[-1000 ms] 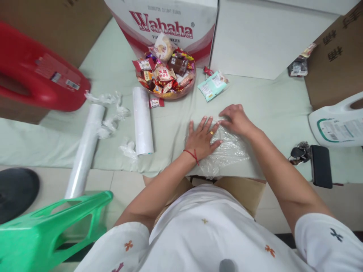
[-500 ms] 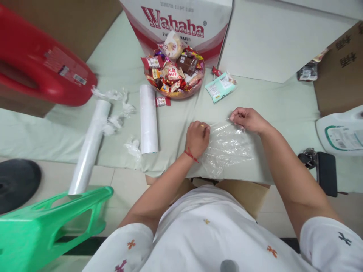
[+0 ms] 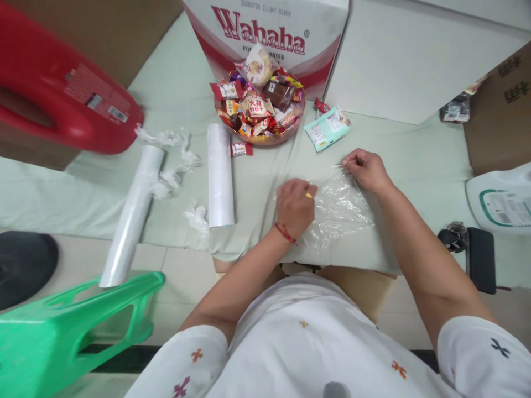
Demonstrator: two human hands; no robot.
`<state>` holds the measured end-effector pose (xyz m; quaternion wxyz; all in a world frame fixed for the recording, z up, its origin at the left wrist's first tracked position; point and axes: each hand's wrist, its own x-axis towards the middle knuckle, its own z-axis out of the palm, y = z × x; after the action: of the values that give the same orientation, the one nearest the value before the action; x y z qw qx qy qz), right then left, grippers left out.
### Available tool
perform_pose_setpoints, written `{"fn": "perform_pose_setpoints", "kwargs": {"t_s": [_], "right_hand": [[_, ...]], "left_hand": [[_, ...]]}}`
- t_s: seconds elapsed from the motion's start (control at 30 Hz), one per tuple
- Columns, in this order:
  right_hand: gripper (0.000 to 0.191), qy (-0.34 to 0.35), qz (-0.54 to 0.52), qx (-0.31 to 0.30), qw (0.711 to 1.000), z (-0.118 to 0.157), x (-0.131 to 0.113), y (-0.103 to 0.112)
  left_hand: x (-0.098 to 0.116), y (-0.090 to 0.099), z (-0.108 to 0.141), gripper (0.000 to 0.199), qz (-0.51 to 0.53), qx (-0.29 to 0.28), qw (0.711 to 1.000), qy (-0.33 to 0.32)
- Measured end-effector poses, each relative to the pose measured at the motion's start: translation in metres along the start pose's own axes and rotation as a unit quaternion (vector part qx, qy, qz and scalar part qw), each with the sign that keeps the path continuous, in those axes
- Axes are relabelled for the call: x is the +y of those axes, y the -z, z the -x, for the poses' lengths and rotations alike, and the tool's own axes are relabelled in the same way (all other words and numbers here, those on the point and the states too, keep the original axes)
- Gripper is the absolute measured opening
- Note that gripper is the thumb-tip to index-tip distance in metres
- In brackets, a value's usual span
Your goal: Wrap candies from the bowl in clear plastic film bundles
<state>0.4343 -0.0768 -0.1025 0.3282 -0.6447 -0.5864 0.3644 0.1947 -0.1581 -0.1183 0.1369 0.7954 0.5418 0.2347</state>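
Head view: crinkled clear film [image 3: 344,213] lies on creased, pale cloth [image 3: 261,171]. The right hand [image 3: 367,170] pinches its edge; the left hand [image 3: 296,207] is curled over its near side, hold hidden. Behind, a round bowl [image 3: 267,140] fronts a "Wahaha" carton [image 3: 269,27].

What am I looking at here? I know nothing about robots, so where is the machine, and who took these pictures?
There is no robot here: these are a person's bare hands. Every picture comes from one camera worn on that person's head, looking forward and down.

The right hand pinches the edge of a clear plastic sheet. The left hand is at the sheet's left side; whether it grips is hard to tell.

On the pale green cloth are a bowl of wrapped sweets, a mint-coloured packet and, to the left, two white rolls.
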Motion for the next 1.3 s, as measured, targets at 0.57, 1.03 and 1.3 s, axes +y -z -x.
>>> {"fn": "perform_pose_setpoints", "kwargs": {"t_s": [0.57,1.03,1.3], "right_hand": [[0.036,0.331,0.264,-0.049,0.905,0.192,-0.024,-0.046],[0.02,0.315,0.265,-0.044,0.91,0.241,0.0,-0.076],[0.05,0.309,0.277,-0.083,0.906,0.222,-0.016,-0.072]], "left_hand": [[0.003,-0.005,-0.01,0.048,-0.005,-0.134,0.989,-0.069],[0.003,-0.004,-0.016,0.054,-0.016,-0.103,0.994,0.033],[-0.005,-0.001,-0.006,0.059,-0.063,-0.133,0.989,-0.026]]}}
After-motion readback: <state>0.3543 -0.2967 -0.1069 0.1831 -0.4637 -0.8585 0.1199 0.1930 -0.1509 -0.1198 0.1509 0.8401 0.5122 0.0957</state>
